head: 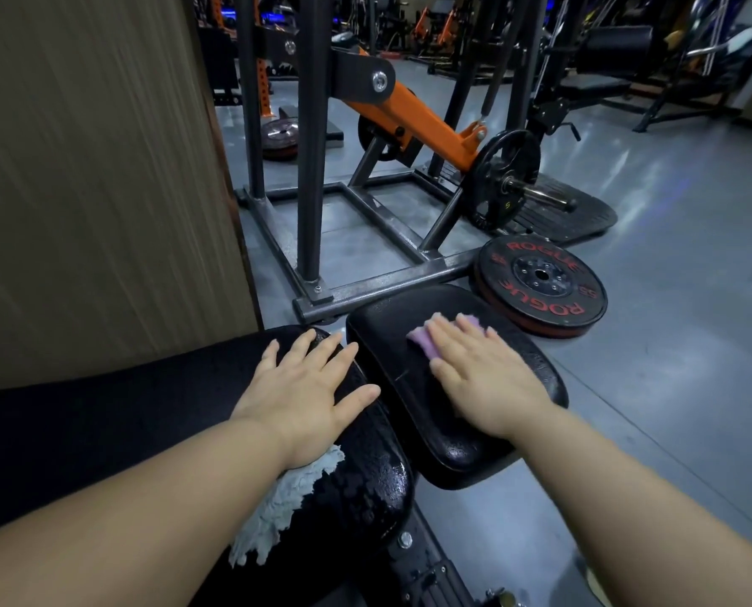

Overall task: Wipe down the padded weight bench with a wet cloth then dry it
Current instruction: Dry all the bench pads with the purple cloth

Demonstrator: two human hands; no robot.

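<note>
The black padded bench lies low in the view in two parts: a smaller seat pad [409, 414] on the right and a longer back pad [365, 484] on the left, with a narrow gap between them. Both skins glisten with droplets.

The right hand [483, 378] lies flat, fingers straight and slightly spread, pressing a purple cloth [420, 343] onto the far part of the seat pad. Only the cloth's far edge and left corner show past the fingers. The left hand [308, 392] is also spread flat, palm down on the end of the back pad, and grips nothing. A shaggy pale grey cloth [277, 506] lies on the pad under its wrist and forearm.

The likeliest trouble is the grey cloth. If it is the drying one, it is resting on wet vinyl and probably soaking up water before its turn, so it may smear rather than dry. The purple cloth is pushed, not gripped, so a hard stroke could bunch it or slide it off the rounded edge onto the grey floor [671, 308]. A left palm leaning on slick padding may skid toward the gap. Water could also run down onto the bolted bracket [404, 540] below.

A Rogue bumper plate [540, 286] lies just beside the seat pad's far end, with a steel machine frame [383, 284] near it. An overlong stroke might bring the knuckles against either.
</note>
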